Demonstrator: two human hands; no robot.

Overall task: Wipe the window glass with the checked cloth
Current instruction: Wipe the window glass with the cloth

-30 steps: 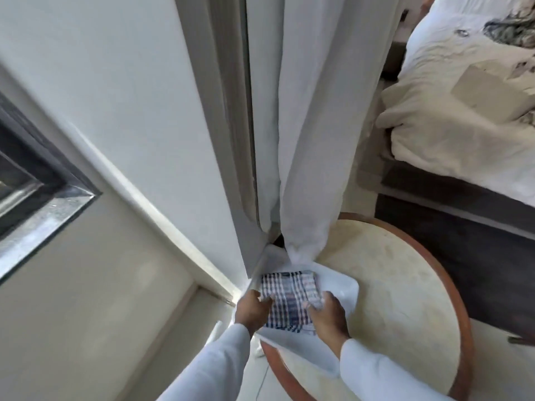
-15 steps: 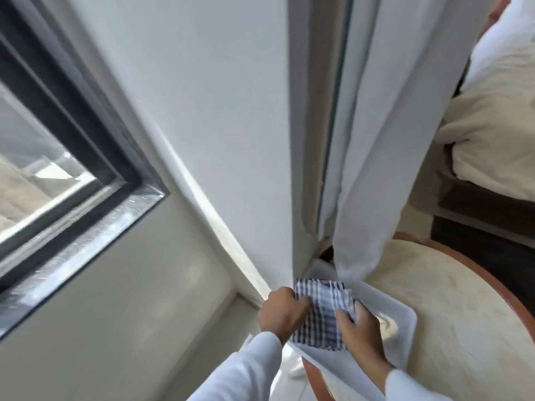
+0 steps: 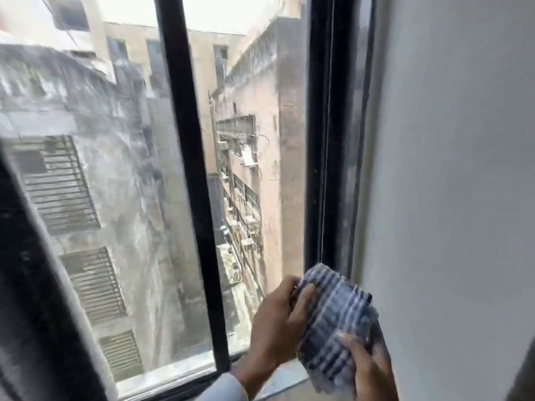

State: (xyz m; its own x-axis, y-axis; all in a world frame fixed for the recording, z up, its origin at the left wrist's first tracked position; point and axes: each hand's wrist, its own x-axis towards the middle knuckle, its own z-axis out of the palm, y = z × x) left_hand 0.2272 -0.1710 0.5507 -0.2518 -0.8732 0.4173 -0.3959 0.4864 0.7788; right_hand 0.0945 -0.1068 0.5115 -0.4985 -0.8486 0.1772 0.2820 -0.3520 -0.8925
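A folded blue-and-white checked cloth (image 3: 335,322) is raised in front of the window's lower right corner, held between both hands. My left hand (image 3: 275,322) grips its left edge, fingers curled over the fabric. From below on the right, my right hand (image 3: 367,369) holds the cloth with the thumb on its front. The cloth covers part of both hands. The window glass (image 3: 254,175) is streaked and dusty.
A black window frame (image 3: 315,140) borders the glass, with a black upright bar (image 3: 188,169) through the middle. A thin white cord (image 3: 327,140) hangs along the frame. A pale wall (image 3: 451,169) fills the right. A metal sill (image 3: 179,371) runs below. Buildings stand outside.
Both hands lifted the checked cloth off the white tray on the round table and carried it up to the window. My view swung left from the curtain and table to the glass.
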